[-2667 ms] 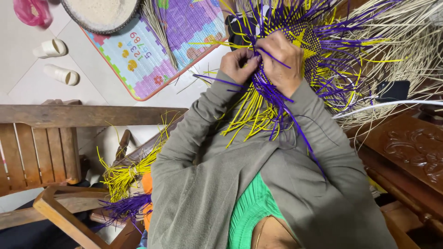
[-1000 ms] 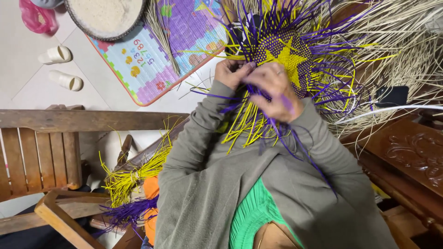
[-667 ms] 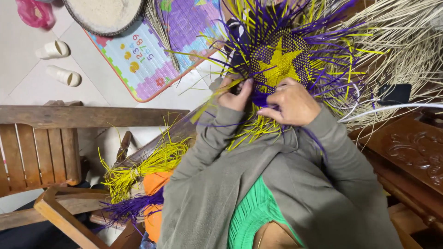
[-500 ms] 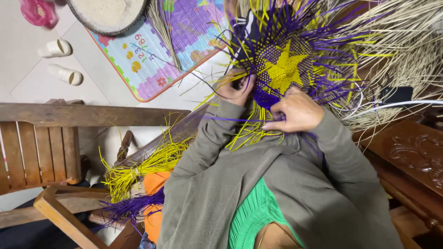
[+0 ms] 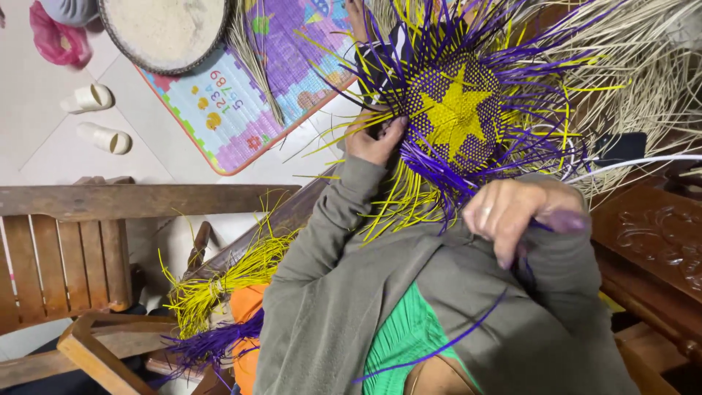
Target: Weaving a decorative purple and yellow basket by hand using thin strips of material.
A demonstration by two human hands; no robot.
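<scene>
Head view: we judge weaving underway, left hand (image 5: 376, 139) pinching the star-patterned woven disc (image 5: 457, 117) at its edge, right hand (image 5: 515, 212) closed on a purple strand (image 5: 439, 347), next needing threading beside the star.

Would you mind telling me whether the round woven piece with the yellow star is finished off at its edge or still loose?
Still loose: the woven piece has purple and yellow strips sticking out unwoven all around its rim.

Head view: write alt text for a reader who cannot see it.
A person in a grey top weaves a purple mat with a yellow star; the left hand steadies its edge while the right hand pulls a purple strand. Yellow strips lie nearby.
</scene>
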